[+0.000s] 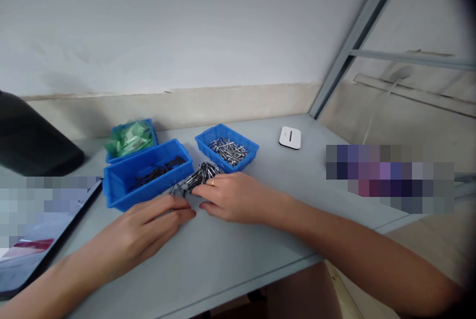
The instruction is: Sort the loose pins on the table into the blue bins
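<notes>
A loose pile of small dark and silver screws (pixel 199 175) lies on the grey table (pixel 238 254), in front of the blue bins. My left hand (pixel 158 224) rests on the table at the pile's near left edge, its fingertips pinched together on something I cannot make out. My right hand (pixel 232 197), with a ring on one finger, lies just right of the pile. Its fingers are curled and touch the screws. A long blue bin (pixel 147 175) holds dark screws. A smaller blue bin (pixel 227 148) holds silver screws.
A third blue bin with green plastic bags (pixel 130 139) stands at the back left. A small white device (pixel 290 138) lies to the right. A black object (pixel 33 140) and a dark flat tray (pixel 40 249) sit at the left. The table's front edge runs below my arms.
</notes>
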A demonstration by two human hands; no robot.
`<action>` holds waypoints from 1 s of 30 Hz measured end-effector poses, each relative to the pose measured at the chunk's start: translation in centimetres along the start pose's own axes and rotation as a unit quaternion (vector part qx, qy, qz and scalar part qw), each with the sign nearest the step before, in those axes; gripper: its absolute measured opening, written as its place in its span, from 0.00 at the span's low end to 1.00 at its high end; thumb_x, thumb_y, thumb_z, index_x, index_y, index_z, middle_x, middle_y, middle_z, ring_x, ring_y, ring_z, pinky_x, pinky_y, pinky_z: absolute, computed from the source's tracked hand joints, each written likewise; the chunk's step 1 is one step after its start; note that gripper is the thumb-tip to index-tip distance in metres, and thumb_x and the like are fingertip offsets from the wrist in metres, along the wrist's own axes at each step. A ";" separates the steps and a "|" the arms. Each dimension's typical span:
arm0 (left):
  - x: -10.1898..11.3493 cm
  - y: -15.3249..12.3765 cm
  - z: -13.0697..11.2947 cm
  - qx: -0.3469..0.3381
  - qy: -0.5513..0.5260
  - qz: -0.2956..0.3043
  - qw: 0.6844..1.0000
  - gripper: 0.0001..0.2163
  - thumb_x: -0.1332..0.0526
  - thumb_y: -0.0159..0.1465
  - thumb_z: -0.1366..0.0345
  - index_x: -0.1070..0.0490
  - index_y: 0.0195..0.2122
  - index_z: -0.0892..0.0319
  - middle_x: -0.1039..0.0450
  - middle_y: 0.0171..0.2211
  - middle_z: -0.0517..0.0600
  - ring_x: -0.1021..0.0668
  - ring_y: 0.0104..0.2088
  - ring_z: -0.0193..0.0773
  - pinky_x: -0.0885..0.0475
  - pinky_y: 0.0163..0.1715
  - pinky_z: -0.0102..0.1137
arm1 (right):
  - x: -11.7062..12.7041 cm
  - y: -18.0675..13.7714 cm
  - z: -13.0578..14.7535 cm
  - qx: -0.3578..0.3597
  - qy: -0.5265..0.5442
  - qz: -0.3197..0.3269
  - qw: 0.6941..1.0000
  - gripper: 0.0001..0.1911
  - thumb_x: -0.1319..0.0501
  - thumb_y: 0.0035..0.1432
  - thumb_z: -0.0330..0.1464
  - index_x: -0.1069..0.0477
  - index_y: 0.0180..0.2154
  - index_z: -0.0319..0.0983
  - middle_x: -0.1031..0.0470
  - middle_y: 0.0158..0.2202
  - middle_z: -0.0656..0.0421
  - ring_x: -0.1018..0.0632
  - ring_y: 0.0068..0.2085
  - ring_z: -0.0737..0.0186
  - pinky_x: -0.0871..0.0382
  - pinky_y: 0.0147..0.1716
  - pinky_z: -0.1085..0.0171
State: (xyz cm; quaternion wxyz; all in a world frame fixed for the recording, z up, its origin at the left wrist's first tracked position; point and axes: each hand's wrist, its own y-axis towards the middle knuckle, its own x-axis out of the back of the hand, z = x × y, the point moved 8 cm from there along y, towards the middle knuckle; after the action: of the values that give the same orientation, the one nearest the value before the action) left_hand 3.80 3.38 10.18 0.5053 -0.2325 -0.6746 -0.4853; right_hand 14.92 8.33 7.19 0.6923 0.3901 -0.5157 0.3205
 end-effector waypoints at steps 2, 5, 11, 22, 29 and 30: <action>0.0 -0.2 0.1 0.010 -0.022 0.000 1.000 0.13 0.51 0.75 0.69 0.25 0.47 0.57 0.20 0.43 0.50 0.17 0.42 0.34 0.22 0.42 0.22 | -0.1 0.1 0.1 0.001 -0.005 0.004 1.000 0.09 0.44 0.71 0.35 0.30 0.47 0.38 0.21 0.41 0.56 0.20 0.42 0.59 0.33 0.36 0.63; 0.1 -0.5 0.3 0.016 -0.041 -0.001 0.999 0.12 0.50 0.75 0.70 0.26 0.48 0.56 0.21 0.44 0.50 0.17 0.43 0.33 0.23 0.44 0.22 | -0.1 0.2 0.4 0.010 -0.027 0.013 1.000 0.10 0.46 0.72 0.36 0.30 0.44 0.37 0.21 0.40 0.57 0.20 0.41 0.60 0.35 0.34 0.63; 0.2 -0.7 0.2 0.022 -0.049 0.001 0.999 0.11 0.49 0.75 0.71 0.27 0.48 0.55 0.21 0.45 0.49 0.18 0.44 0.34 0.24 0.43 0.24 | 0.0 0.2 1.1 0.042 -0.049 0.024 0.998 0.11 0.47 0.73 0.36 0.29 0.42 0.37 0.21 0.38 0.56 0.21 0.39 0.62 0.38 0.30 0.64; 0.9 -0.6 -0.2 0.037 -0.044 -0.034 0.998 0.11 0.49 0.75 0.69 0.27 0.45 0.52 0.21 0.41 0.48 0.18 0.39 0.34 0.24 0.40 0.25 | -0.3 0.3 1.5 0.073 -0.032 0.013 0.997 0.10 0.47 0.72 0.34 0.28 0.41 0.38 0.20 0.37 0.58 0.21 0.38 0.64 0.40 0.28 0.64; 0.2 -1.3 1.8 0.114 -0.086 -0.080 0.987 0.16 0.40 0.70 0.65 0.32 0.58 0.52 0.19 0.43 0.48 0.16 0.41 0.35 0.21 0.44 0.25 | 0.1 0.3 1.7 0.078 -0.029 -0.011 0.996 0.14 0.50 0.73 0.35 0.29 0.40 0.37 0.20 0.35 0.58 0.21 0.37 0.63 0.39 0.29 0.64; 0.0 -1.4 2.4 0.148 -0.107 -0.089 0.979 0.18 0.39 0.69 0.63 0.34 0.60 0.50 0.19 0.43 0.47 0.16 0.40 0.36 0.20 0.44 0.26 | 0.2 0.3 1.6 0.077 -0.032 -0.015 0.996 0.14 0.50 0.73 0.35 0.29 0.39 0.37 0.20 0.35 0.58 0.21 0.37 0.63 0.39 0.29 0.64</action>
State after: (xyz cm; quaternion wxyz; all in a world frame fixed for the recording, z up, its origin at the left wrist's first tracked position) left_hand 1.55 4.97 9.52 0.4140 -0.1444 -0.8071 -0.3953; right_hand 13.97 7.04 7.67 0.6480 0.4599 -0.5057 0.3360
